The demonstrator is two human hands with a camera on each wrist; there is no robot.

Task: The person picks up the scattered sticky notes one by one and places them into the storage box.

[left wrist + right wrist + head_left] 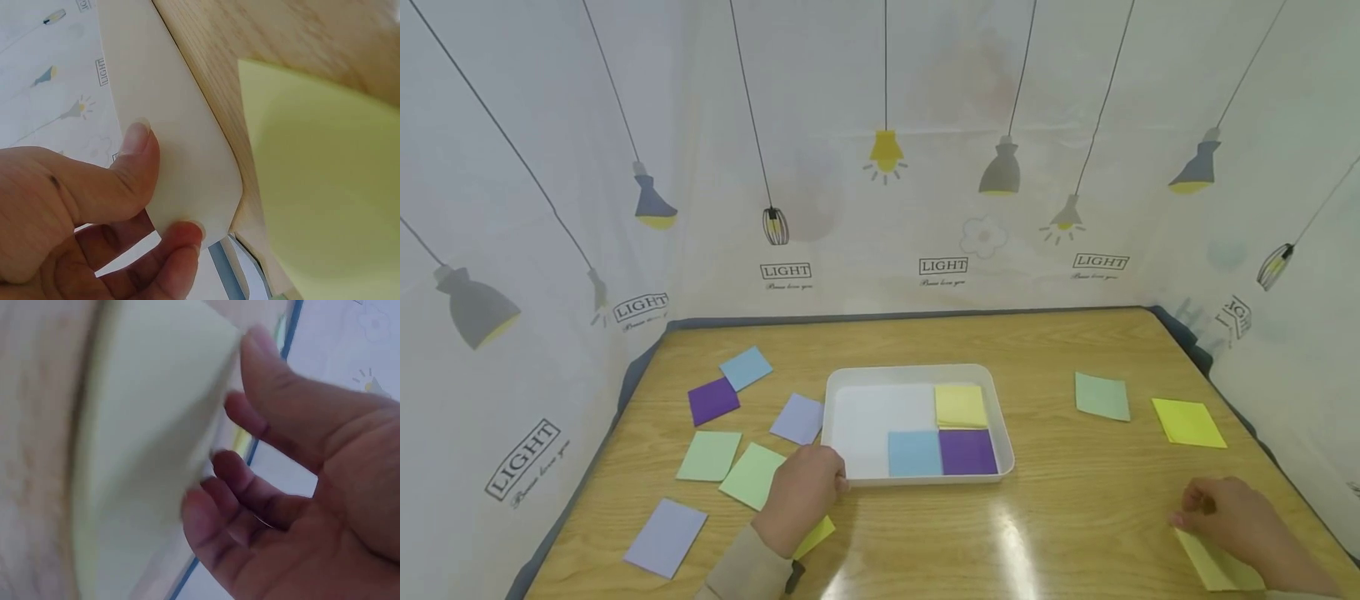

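Observation:
My left hand [805,492] grips the front left corner of a white tray [917,481]. In the left wrist view its thumb lies on the outer wall and the fingers curl at the rim. Inside the tray lie a pale yellow sticky note pad [960,406], a light blue note [914,454] and a purple note [967,452]. My right hand [1243,521] pinches the far left corner of a pale yellow sticky note [1217,567] at the table's right front; its thumb tip is at that corner in the right wrist view. A yellow note [814,537] is partly hidden under my left wrist.
Left of the tray lie a blue note [747,368], a purple note [713,402], lilac notes [666,537] and pale green notes [709,456]. A green note [1102,397] and a bright yellow note [1189,423] lie at the right. Printed curtains [865,275] enclose the table [1045,350].

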